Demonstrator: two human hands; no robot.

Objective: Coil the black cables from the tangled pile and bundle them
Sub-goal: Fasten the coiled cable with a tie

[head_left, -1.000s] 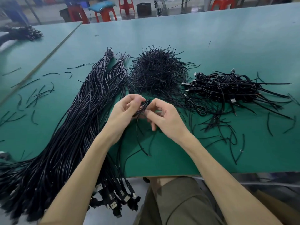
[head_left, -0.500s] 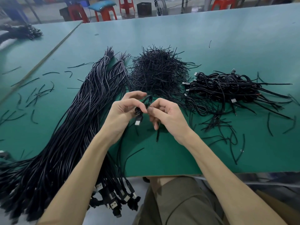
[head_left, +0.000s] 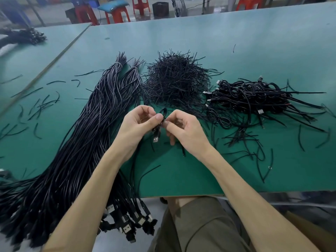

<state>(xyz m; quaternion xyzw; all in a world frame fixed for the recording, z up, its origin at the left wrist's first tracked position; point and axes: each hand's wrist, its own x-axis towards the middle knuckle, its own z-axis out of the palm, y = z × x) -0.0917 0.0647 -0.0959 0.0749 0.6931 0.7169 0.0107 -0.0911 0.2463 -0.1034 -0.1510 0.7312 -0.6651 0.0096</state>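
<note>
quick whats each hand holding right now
Left hand: closed, pinching the coiled cable, whose USB plug hangs below.
Right hand: closed, pinching the same coiled cable.

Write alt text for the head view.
The left hand and right hand pinch a coiled black cable, USB plug dangling, above a green table. Beside them lie long straight cables left, a pile of short strands behind, a heap of coiled cables right.

- Bright, even light; I see a pale sheen on the far table [head_left: 236, 33].
- Shadows faint, soft-edged.
- Wide-angle bowing toward left and right edges.
- Near-left cable bundle [head_left: 45, 188] smeared; far stools [head_left: 118, 13] soft.
</note>
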